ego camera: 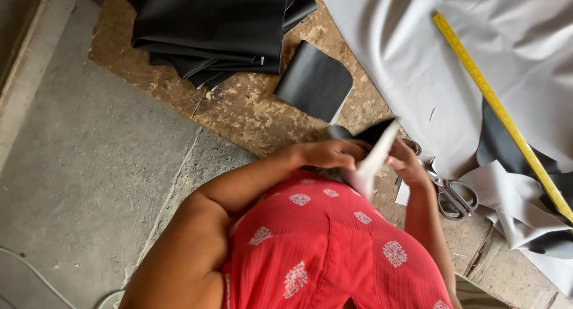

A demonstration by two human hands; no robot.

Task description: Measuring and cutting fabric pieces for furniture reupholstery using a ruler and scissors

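Observation:
Both my hands hold one small cut piece of sheet material [375, 154], black on one face and pale grey on the other, raised edge-on above the table's rim. My left hand [332, 153] grips its near-left side with the fingers curled over it. On its right side my right hand [408, 165] pinches it. A rounded black cut piece [314, 80] lies flat on the table just beyond my hands. A pair of metal scissors [456, 196] rests on the table right of my right hand, untouched.
A worn wooden table [250, 115] carries a folded black stack [215, 28] at the far left and a large grey sheet [412, 64] at the right, with a yellow ruler [500, 111] lying diagonally across it. Concrete floor [89, 165] lies to the left.

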